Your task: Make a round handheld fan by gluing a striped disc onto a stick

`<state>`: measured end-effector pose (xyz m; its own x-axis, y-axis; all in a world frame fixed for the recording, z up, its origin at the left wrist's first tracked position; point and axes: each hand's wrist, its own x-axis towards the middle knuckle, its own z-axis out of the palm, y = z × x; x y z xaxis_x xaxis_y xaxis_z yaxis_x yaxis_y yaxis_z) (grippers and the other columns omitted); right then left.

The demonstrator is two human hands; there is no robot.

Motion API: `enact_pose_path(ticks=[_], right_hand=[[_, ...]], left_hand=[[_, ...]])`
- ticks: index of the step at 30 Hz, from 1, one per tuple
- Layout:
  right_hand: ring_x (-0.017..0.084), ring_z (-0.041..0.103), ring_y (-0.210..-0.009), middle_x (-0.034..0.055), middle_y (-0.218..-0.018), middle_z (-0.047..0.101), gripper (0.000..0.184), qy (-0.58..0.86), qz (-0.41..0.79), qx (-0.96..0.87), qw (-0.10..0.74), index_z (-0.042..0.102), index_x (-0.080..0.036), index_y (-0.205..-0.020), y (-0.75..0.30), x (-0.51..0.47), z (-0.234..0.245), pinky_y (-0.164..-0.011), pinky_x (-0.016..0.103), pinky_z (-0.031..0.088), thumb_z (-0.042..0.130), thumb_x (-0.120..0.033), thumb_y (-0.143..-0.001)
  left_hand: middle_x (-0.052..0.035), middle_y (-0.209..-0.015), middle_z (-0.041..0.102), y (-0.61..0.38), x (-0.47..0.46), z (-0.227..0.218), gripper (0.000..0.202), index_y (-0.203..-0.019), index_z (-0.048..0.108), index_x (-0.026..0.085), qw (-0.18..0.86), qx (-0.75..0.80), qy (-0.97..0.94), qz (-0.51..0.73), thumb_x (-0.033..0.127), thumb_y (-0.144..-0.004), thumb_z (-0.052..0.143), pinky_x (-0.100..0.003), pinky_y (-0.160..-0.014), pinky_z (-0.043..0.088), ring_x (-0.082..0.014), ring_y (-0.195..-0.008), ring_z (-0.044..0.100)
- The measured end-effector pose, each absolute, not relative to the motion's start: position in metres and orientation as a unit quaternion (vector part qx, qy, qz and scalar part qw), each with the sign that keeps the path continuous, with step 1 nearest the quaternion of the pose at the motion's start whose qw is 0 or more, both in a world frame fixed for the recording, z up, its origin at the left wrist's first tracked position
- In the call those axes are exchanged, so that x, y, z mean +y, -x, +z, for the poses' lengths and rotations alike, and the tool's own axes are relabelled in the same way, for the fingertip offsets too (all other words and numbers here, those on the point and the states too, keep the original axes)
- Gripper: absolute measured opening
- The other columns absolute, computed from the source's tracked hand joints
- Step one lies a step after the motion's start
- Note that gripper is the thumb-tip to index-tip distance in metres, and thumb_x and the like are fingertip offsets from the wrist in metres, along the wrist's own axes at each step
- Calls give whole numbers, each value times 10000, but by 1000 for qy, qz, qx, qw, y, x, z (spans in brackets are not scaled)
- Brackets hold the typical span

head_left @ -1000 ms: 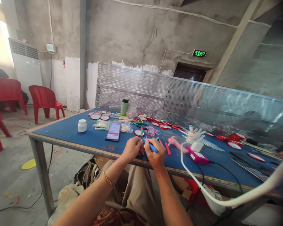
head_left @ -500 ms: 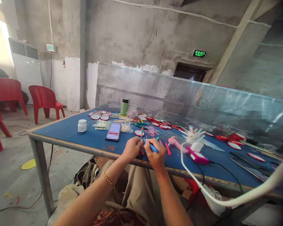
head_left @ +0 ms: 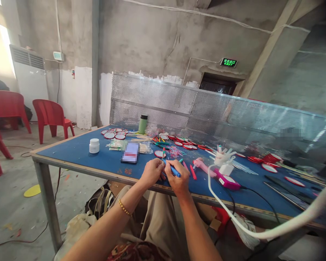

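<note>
At the near edge of the blue table (head_left: 78, 150), my left hand (head_left: 151, 172) is closed round a thin stick (head_left: 163, 153) that stands upright, red and green at its top. My right hand (head_left: 178, 179) is closed on a blue pen-like tool (head_left: 174, 170), its tip pointing left at the stick. The two hands touch each other. A gold bracelet (head_left: 124, 208) sits on my left wrist.
Round red-rimmed discs (head_left: 110, 135), a white jar (head_left: 94, 145), a green bottle (head_left: 143, 124), bundles of sticks and a pink glue gun (head_left: 225, 179) lie on the table. A perforated metal screen (head_left: 206, 112) stands behind. Red chairs (head_left: 50, 116) stand at the left. A white cable (head_left: 260, 232) crosses at the right.
</note>
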<state>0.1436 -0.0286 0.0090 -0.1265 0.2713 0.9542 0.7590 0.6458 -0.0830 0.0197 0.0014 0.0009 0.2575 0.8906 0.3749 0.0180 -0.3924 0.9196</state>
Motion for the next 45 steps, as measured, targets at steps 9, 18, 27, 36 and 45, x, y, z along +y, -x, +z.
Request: enact_pose_path(ticks=[9,18,27,36,45], right_hand=[[148,648,-666,25,-719,678,195,365,-209,-715,559,645,-205,-815,-144,-27,9,-655,261,497,509,-210,-955],[148,650,-663,27,-720,683,196,363,-217,-708,565,647,-203,-808,-144,-27,9,-656,259,499,513,-207,-951],[150,650,-668,29,-723,679,182,357,-204,-714,566,640,-204,-819,-144,-28,9,-661,260,500,519,-206,-955],[144,644,-666,25,-730,676,167,352,-213,-713,568,634,-205,-831,-144,-27,10,-665,254,497,526,-198,-958],[136,645,-678,17,-742,684,142,362,-213,-704,572,644,-194,-841,-146,-24,7,-680,245,494,547,-190,-944]], left_hand=[[19,-502,611,-21,4,-3,216,-695,519,177,431,338,-666,506,274,-885,487,-165,-404,432,-125,-446,633],[26,-499,608,-21,4,-4,214,-703,512,179,432,337,-665,507,283,-889,507,-158,-399,430,-118,-436,626],[21,-494,606,-21,5,-4,215,-710,528,175,437,333,-664,507,291,-889,498,-163,-405,430,-126,-444,633],[26,-500,607,-21,7,-6,198,-727,525,183,434,334,-666,507,277,-894,481,-170,-398,435,-130,-443,633],[33,-485,585,-21,6,-6,212,-704,500,187,439,332,-664,507,274,-897,488,-170,-396,426,-142,-467,651]])
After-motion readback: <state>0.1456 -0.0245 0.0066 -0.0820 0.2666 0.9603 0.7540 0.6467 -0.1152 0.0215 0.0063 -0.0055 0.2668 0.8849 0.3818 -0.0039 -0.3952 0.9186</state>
